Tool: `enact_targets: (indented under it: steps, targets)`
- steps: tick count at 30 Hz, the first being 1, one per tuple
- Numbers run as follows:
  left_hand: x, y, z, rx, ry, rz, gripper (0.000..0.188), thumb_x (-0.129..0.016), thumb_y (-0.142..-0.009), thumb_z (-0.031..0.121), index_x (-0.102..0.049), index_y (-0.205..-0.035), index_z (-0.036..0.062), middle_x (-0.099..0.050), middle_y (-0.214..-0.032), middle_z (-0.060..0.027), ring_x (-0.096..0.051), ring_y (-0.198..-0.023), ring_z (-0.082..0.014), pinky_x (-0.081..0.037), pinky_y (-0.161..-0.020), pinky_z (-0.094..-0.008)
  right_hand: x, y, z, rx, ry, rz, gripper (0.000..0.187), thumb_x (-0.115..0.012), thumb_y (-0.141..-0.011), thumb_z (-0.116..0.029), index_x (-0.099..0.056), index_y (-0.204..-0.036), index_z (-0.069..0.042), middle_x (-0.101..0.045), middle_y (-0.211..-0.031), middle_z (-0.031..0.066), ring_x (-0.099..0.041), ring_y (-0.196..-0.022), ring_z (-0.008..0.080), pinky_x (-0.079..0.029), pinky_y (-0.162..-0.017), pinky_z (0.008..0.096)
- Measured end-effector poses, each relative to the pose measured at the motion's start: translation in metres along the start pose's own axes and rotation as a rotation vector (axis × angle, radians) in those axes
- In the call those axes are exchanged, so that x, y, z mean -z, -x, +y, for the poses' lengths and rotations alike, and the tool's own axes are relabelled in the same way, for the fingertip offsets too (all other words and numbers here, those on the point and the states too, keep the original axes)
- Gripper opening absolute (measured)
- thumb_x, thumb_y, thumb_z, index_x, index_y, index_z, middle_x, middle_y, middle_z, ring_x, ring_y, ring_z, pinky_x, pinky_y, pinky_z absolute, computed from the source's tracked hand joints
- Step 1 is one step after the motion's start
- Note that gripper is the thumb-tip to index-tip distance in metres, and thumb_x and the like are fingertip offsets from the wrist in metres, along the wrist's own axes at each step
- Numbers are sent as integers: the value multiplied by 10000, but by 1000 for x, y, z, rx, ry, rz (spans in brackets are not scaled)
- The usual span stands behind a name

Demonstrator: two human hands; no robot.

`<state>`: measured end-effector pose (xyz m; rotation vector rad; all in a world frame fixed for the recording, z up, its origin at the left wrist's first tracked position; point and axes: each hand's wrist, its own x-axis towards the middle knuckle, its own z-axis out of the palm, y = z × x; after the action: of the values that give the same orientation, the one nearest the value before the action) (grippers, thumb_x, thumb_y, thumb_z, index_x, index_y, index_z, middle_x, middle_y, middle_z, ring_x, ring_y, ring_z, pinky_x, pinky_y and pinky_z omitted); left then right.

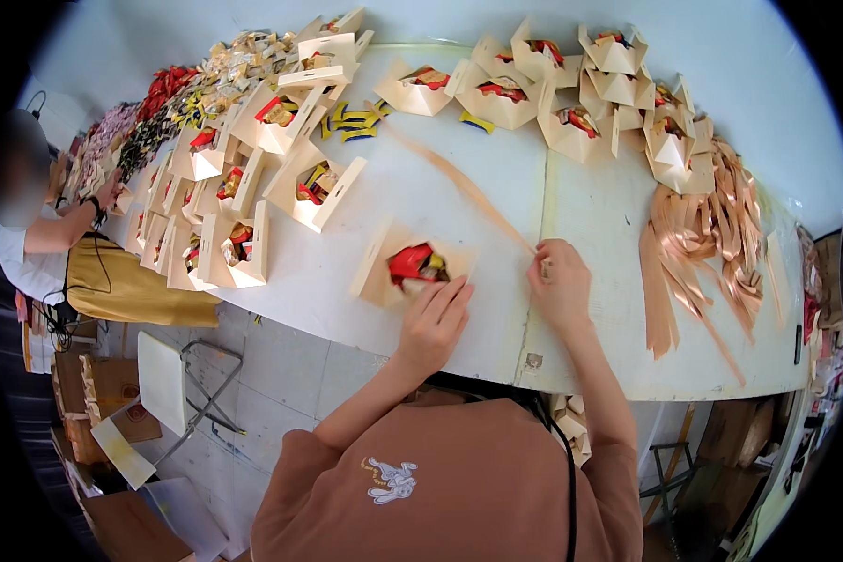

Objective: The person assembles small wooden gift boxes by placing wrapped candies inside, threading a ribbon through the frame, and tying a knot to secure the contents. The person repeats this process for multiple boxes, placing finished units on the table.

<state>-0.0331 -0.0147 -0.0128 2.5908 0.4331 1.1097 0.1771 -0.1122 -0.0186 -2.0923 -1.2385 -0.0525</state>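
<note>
Toward the front of the table is a cream paper gift box (pixel 373 272), open at the top and slightly blurred. Red and yellow wrapped sweets (pixel 414 266) fill it. My left hand (pixel 434 323) grips its near right edge, fingers closed against the card. To the right, my right hand (pixel 561 284) pinches one end of a long copper-coloured ribbon (pixel 468 187). The ribbon runs slantwise across the table to the far left, near several small yellow packets (pixel 354 124).
Filled cream boxes (pixel 314 183) crowd the left and the back. A heap of copper ribbons (pixel 702 244) hangs at the right. Piles of wrapped sweets (pixel 248 61) lie far left, where another person (pixel 56 234) works. A folding chair (pixel 164 379) stands on the floor.
</note>
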Motion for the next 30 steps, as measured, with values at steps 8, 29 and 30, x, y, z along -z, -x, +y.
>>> enact_targets:
  steps: [8,29,30]
  targets:
    - [-46,-41,5,-150,125,7,321,-642,-808,-27,-639,-1124,-84,-656,-1143,-172,-624,-998,-315,-548,-841,-377,115,26,13,58,-1106,619,127,-622,-909,-137,-546,-952,-45,-625,-1254,185,-541,-1253,327,-301,-1183,514]
    - [-30,-64,7,630,619,24,166,-679,-901,10,-703,-1055,-48,-750,-932,-133,-724,-845,-163,-566,-786,-287,-9,-1,-38,-558,-958,-134,222,-687,-932,-193,-683,-818,-2,-549,-598,-36,-457,-553,32,-347,-516,225]
    - [-30,-64,6,625,621,26,167,-679,-902,11,-703,-1056,-48,-750,-933,-134,-725,-844,-164,-566,-787,-288,-8,-1,-39,-564,-965,-129,228,-688,-932,-194,-681,-808,-3,-555,-599,-35,-461,-552,30,-347,-515,223]
